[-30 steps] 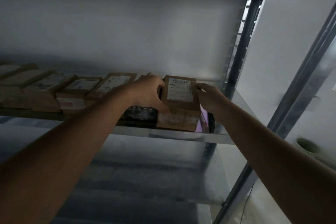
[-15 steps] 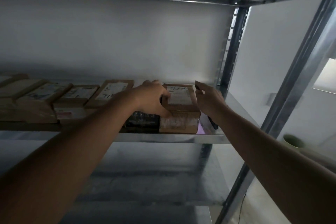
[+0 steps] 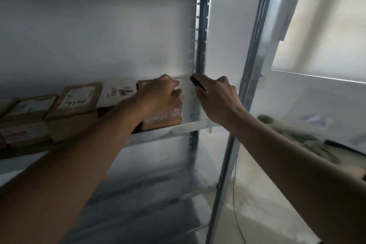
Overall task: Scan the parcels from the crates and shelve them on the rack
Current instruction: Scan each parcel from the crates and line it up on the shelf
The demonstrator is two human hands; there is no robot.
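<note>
A brown cardboard parcel [image 3: 162, 121] with pale tape on its front lies at the right end of a row on the metal rack shelf [image 3: 190, 127]. My left hand [image 3: 160, 95] lies on top of it, fingers curled over its right edge. My right hand [image 3: 217, 98] hovers just right of the parcel, apart from it, above the bare end of the shelf. It grips a small dark device, apparently the scanner [image 3: 197, 83], whose tip sticks out past the fingers. The rest of the device is hidden in the hand.
More parcels fill the shelf to the left: a white one [image 3: 118, 91], a brown one with a handwritten label [image 3: 79, 98], and others stacked further left. The rack's upright posts [image 3: 202, 35] stand right of my hands. A lower shelf [image 3: 150, 200] sits beneath.
My right hand has come off the parcel's right side and drawn back to the right, the dark device now showing in it. My left hand stays on the parcel. The view has swung right.
</note>
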